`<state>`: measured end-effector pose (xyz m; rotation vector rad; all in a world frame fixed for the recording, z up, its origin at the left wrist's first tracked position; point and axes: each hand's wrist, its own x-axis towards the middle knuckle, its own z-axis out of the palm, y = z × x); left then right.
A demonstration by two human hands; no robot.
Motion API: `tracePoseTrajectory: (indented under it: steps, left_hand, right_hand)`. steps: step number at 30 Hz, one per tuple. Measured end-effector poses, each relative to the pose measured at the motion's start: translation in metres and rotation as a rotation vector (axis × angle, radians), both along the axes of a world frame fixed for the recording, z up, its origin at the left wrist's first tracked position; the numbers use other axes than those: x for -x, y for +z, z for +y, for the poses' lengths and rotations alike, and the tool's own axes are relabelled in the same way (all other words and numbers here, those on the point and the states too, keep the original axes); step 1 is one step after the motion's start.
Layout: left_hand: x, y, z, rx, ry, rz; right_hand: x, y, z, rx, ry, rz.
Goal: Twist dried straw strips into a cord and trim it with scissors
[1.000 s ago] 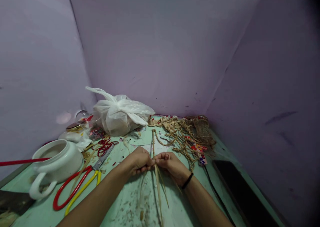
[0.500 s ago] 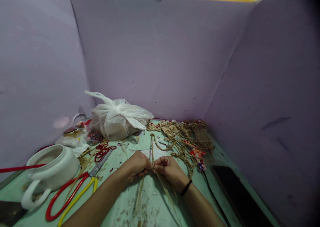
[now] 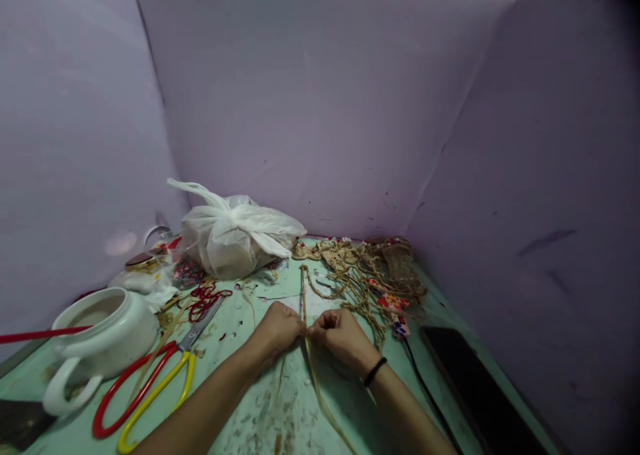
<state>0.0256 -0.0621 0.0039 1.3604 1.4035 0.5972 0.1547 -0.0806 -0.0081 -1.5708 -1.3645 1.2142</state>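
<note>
My left hand (image 3: 284, 327) and my right hand (image 3: 339, 335) meet over the middle of the table, both with fingers pinched. Between them runs a thin braided straw-coloured cord (image 3: 304, 295), its far end lying on the table. Each hand grips it at the near end of the braid. Loose flat fibre strands (image 3: 320, 396) trail from the fingers toward me. A black band circles my right wrist. Beyond my right hand lies a heap of similar braided cord (image 3: 363, 305). Scissors (image 3: 187, 348) with one red and one yellow handle rest left of my left forearm.
A white ceramic pot (image 3: 107, 331) with a red stick stands at the left. Behind are a knotted white plastic bag (image 3: 235, 238) and tangled red thread (image 3: 204, 301). A black phone-like slab (image 3: 470, 381) and dark cable (image 3: 425, 388) lie right. Purple panels (image 3: 310, 108) enclose the table.
My hands stay at the braid's near end, with small finger shifts. The loose strands have swung and now hang closer together. The view has tilted slightly.
</note>
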Motion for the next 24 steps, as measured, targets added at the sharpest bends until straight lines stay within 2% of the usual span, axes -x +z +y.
tracePoseTrajectory:
  steps: [4, 9, 12, 14, 16, 21, 24]
  left_hand:
    - [-0.004, 0.006, -0.005, 0.019, 0.059, -0.016]
    - [-0.004, 0.018, -0.011, 0.147, 0.166, -0.127]
    - [0.001, 0.016, -0.011, 0.095, 0.155, -0.184]
    - [0.005, 0.013, -0.01, 0.054, 0.125, -0.184]
    - [0.008, 0.01, -0.008, 0.059, 0.081, -0.189]
    - [0.014, 0.006, -0.005, 0.102, -0.022, -0.233]
    - [0.016, 0.002, -0.003, 0.125, -0.06, -0.257]
  right_hand:
    - [0.001, 0.01, -0.004, -0.002, 0.033, -0.218]
    - [0.017, 0.025, -0.017, -0.153, 0.043, -0.41]
    - [0.023, 0.025, -0.022, -0.226, 0.071, -0.433]
    - [0.021, 0.022, -0.02, -0.239, 0.102, -0.383]
    - [0.014, 0.018, -0.015, -0.186, 0.116, -0.277]
    - [0.001, 0.015, -0.003, 0.009, -0.062, 0.141]
    - [0.01, 0.012, -0.005, 0.181, -0.02, 0.349]
